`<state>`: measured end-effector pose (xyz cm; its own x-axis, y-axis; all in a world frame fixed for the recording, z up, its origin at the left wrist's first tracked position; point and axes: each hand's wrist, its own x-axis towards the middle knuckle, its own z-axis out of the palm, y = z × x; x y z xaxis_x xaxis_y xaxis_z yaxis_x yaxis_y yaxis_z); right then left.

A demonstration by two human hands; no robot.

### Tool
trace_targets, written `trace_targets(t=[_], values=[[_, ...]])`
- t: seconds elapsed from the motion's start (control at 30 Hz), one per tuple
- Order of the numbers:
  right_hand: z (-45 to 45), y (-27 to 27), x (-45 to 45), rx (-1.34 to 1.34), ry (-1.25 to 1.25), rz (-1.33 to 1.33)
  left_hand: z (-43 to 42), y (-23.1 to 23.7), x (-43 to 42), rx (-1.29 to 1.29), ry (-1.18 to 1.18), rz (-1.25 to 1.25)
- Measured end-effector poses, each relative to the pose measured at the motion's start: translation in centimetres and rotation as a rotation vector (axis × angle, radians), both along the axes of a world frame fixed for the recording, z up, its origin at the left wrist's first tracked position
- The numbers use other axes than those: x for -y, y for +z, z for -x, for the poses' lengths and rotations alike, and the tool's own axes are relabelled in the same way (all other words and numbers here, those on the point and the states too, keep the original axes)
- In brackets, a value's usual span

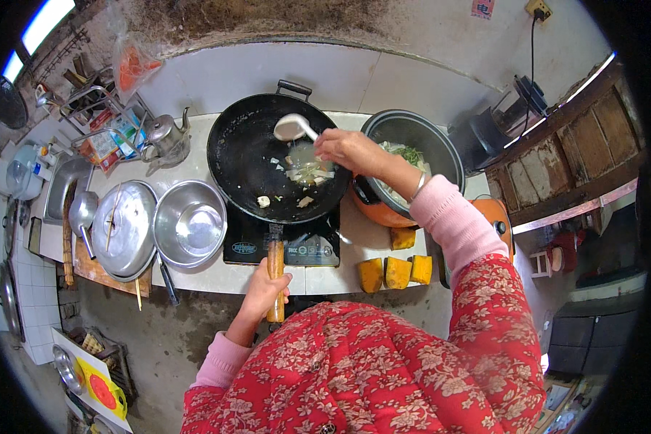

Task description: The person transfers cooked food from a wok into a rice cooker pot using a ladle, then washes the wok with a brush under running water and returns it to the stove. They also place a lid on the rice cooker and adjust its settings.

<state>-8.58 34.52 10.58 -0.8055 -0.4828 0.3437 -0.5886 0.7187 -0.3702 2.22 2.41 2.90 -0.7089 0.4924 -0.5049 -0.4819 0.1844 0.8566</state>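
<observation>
My left hand (267, 289) is closed around the wooden handle (275, 260) of a black wok (241, 146), which sits on an induction cooker (309, 244). A little food with broth (309, 171) lies at the right of the wok, with scraps near its lower rim. Above it my right hand (344, 149) grips the handle of a light-coloured ladle (292, 127), its bowl over the wok. To the right stands an orange pot (455, 157) with a dark interior, holding pale food and greens; my right forearm partly covers it.
Pumpkin pieces (397, 272) lie near the counter's front edge. Left of the wok are a steel basin (190, 222), a lidded metal pan (122, 228), a knife handle (168, 282) and a metal kettle (168, 138). A glass lid (488, 217) is beyond my right forearm. A sink (68, 173) is at far left.
</observation>
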Motion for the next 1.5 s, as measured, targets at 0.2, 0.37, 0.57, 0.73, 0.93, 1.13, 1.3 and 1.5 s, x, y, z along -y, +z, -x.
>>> trace_targets(t=[0.2,0.37,0.57,0.73,0.93,1.13,1.3,1.5], values=[[0.7,-1.2,-1.3,0.098,-0.062,-0.325,0.1,0.1,-0.1,-0.007,-0.002,0.038],[-1.1,-1.6,-0.2,0.151,-0.147,0.046,0.2,0.3,-0.2,0.005,0.001,0.015],[-1.2,-1.9,-0.8,0.638,-0.458,0.853,0.0,0.3,-0.3,0.005,-0.010,0.033],[-1.7,-2.9,0.0,0.728,-0.498,1.218,0.1,0.3,-0.4,0.004,-0.013,0.029],[-2.4,-0.1,-0.5,0.619,-0.451,1.226,0.0,0.5,-0.4,0.040,0.014,0.005],[-3.9,4.4,-5.4,0.539,-0.587,1.243,0.2,0.5,-0.2,0.049,0.002,0.007],[-8.8,8.1,-10.4,0.351,-0.610,1.297,0.3,0.5,-0.2,0.052,0.015,-0.006],[-16.7,10.1,-13.0,0.094,-0.774,0.995,0.4,0.5,0.0,0.043,0.013,0.002]])
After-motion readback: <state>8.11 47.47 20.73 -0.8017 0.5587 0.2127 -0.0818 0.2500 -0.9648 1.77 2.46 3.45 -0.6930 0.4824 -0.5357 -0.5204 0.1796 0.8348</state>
